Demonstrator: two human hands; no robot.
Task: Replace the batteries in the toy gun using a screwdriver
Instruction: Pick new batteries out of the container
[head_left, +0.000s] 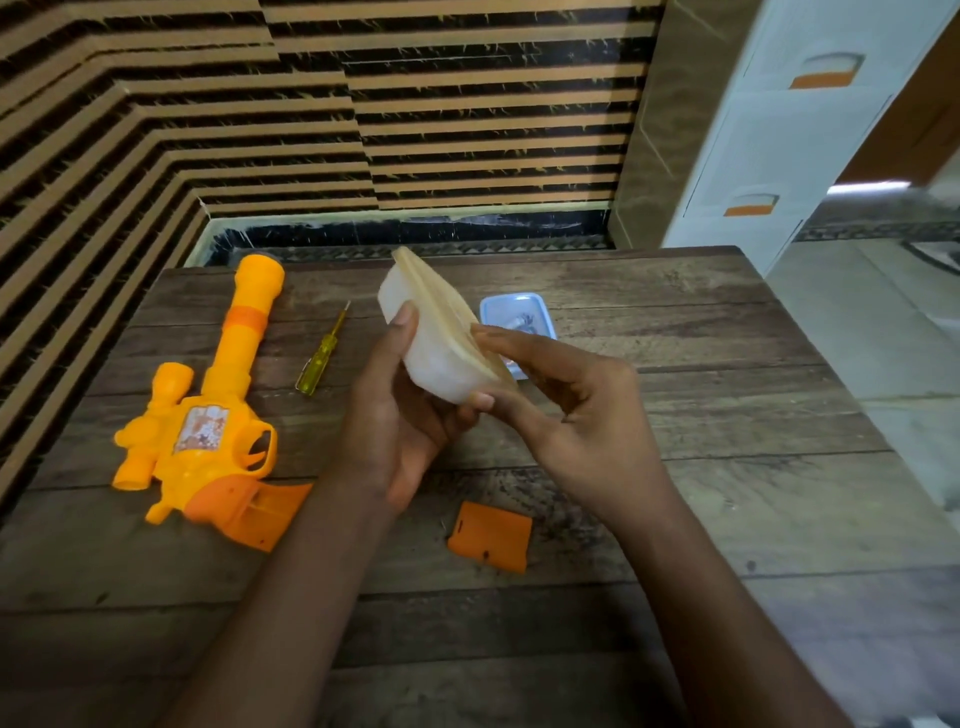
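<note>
Left hand (387, 431) and right hand (576, 410) hold one container (441, 358) near one screwdriver (319, 358).

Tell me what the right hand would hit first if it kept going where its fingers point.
The translucent lidded container: the right hand points up-left and its fingers touch it now. Behind it lies the left hand that holds it, then likely the screwdriver, though depth is unclear.

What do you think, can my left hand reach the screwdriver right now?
Likely not yet: the left hand grips the translucent container. Otherwise the screwdriver lies uncovered nearby, nothing between.
</note>
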